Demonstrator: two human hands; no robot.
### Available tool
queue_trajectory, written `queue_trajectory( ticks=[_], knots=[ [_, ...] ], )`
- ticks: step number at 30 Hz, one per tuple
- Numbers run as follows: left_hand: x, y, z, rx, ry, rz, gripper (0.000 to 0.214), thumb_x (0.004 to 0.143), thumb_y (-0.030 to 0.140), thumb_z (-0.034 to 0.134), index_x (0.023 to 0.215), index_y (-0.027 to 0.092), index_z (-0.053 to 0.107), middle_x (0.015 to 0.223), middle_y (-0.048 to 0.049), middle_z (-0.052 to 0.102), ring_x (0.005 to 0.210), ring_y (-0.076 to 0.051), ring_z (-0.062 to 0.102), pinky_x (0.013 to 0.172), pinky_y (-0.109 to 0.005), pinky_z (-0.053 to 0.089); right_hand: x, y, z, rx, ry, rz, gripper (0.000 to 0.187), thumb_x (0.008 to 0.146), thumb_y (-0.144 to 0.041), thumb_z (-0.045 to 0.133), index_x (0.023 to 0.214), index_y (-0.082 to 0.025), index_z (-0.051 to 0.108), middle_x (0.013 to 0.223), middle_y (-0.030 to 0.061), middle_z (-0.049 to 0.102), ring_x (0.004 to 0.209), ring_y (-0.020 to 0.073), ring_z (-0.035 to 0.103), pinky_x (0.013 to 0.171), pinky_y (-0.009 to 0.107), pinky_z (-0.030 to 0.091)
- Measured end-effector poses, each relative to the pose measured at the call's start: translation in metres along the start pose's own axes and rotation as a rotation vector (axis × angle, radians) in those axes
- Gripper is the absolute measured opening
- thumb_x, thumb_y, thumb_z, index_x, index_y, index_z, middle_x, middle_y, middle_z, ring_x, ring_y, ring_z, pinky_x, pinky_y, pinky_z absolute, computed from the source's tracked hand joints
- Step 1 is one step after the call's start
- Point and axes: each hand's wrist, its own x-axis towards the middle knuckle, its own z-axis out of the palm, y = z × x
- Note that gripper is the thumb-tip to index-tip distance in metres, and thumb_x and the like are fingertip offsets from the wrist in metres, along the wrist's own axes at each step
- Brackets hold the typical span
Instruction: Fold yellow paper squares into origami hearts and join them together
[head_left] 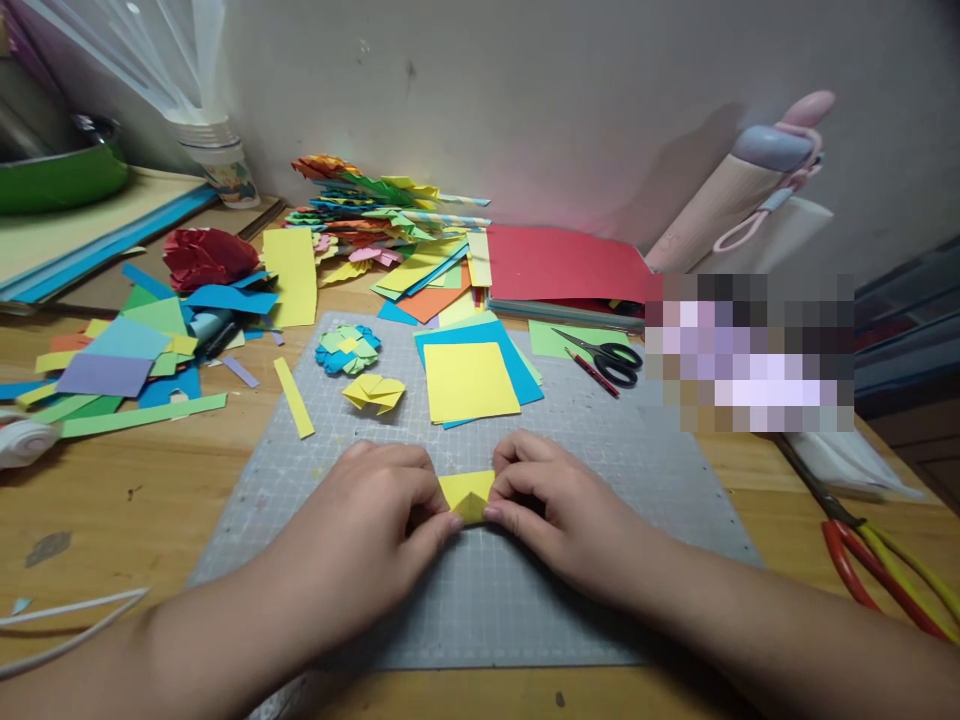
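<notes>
Between my two hands is a small folded yellow paper (469,492), low over the grey cutting mat (480,610). My left hand (390,510) pinches its left end, with thumb and fingers closed. At the right end, my right hand (544,500) pinches it the same way. A darker triangular crease or shadow shows at the paper's middle. Just beyond lies a stack of square sheets, a yellow square (472,382) on top of a blue sheet (517,365). A folded yellow paper piece (375,393) and a blue-and-green paper flower (348,350) sit further left on the mat.
Black scissors (611,358) and a pencil (592,373) lie at the mat's back right. Red-and-yellow-handled scissors (862,540) are at the right. Paper scraps (105,360) and a crumpled red paper (208,258) cover the left. A red sheet (566,262) tops a stack behind.
</notes>
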Motion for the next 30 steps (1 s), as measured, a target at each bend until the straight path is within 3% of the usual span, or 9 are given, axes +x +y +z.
queue_trajectory(
  ticks=[20,30],
  knots=[
    [0.0034,0.0052,0.0070,0.382,0.019,-0.047,0.031,0.091,0.037,0.046,0.074,0.018,0.064,0.077,-0.0052,0.061,0.075,-0.025,0.055,0.071,-0.042,0.038,0.0075,-0.0083,0.0049,-0.220,0.014,0.090,0.018,0.085,-0.023,0.057,0.069,-0.018,0.051,0.089,0.0029,0.052,0.081,0.0180,0.050,0.069,0.032,0.041],
    [0.0059,0.0061,0.0032,0.432,-0.011,-0.037,0.034,0.090,0.039,0.046,0.072,0.018,0.066,0.075,-0.0066,0.064,0.072,-0.025,0.057,0.069,-0.041,0.039,0.0100,-0.0079,0.0031,-0.210,0.014,0.097,0.021,0.083,-0.022,0.059,0.064,-0.018,0.051,0.086,0.0031,0.054,0.080,0.0177,0.050,0.068,0.032,0.041]
  ],
)
